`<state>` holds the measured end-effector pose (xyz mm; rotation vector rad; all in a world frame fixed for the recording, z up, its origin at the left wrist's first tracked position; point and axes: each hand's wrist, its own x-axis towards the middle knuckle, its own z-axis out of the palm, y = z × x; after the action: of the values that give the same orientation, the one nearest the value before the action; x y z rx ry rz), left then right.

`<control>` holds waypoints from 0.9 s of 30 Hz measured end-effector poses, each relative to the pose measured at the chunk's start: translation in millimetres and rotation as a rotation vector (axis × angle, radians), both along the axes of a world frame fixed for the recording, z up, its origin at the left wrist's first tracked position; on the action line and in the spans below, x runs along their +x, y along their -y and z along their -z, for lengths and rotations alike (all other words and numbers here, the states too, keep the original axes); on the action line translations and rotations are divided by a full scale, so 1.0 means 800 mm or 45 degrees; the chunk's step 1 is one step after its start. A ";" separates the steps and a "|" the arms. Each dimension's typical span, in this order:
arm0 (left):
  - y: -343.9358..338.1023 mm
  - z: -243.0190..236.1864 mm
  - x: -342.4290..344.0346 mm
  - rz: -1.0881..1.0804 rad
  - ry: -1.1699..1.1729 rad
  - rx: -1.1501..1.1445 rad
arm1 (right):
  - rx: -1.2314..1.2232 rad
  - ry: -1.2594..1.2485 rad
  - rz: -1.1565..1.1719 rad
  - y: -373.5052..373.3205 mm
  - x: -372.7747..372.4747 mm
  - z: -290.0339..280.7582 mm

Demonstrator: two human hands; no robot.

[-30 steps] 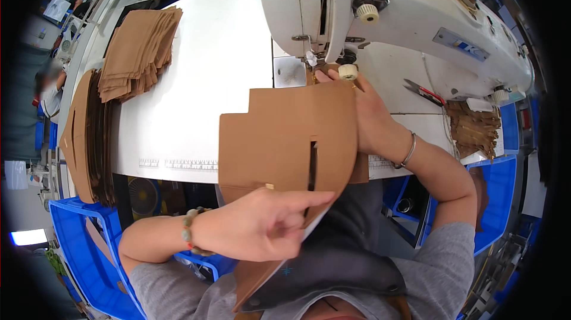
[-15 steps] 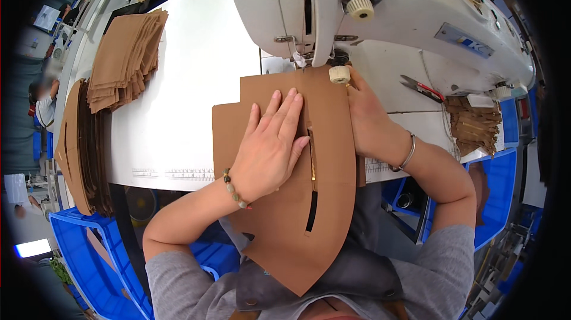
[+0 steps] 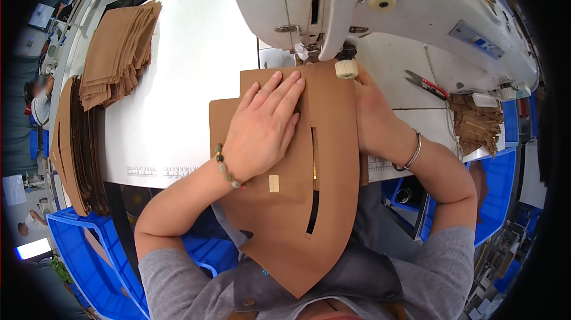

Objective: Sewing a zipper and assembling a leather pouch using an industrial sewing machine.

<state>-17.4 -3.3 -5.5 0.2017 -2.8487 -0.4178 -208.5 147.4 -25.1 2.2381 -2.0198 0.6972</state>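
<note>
A large brown panel, leather-like, with a curved right side and a pointed near end, lies partly on the white table and hangs over its front edge. It has a long narrow slot with a gold-coloured strip inside, and a small pale gold patch. My left hand rests flat on the panel, fingers stretched forward. At the panel's right edge my right hand is closed on it, its fingertips partly hidden by the panel and the machine's knob. The panel's far edge reaches the needle area of a white sewing machine.
Stacked brown pieces and darker, taller-looking panels stand at the left. Red-handled snips lie at the right beside a bundle of small brown pieces. Blue bins sit below the table; another person is far left.
My left hand has slid slightly forward and left over the panel, uncovering the small gold patch. The right hand still holds the edge. The view has shifted a little.
</note>
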 end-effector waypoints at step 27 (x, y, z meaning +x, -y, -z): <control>0.073 0.014 -0.060 -0.022 -0.111 -0.091 | 0.082 -0.075 0.060 -0.001 0.007 -0.014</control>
<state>-65.4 -61.8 -16.8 0.1892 -2.7685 -0.3123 -202.9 148.6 -14.0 2.2092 -2.0884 0.5637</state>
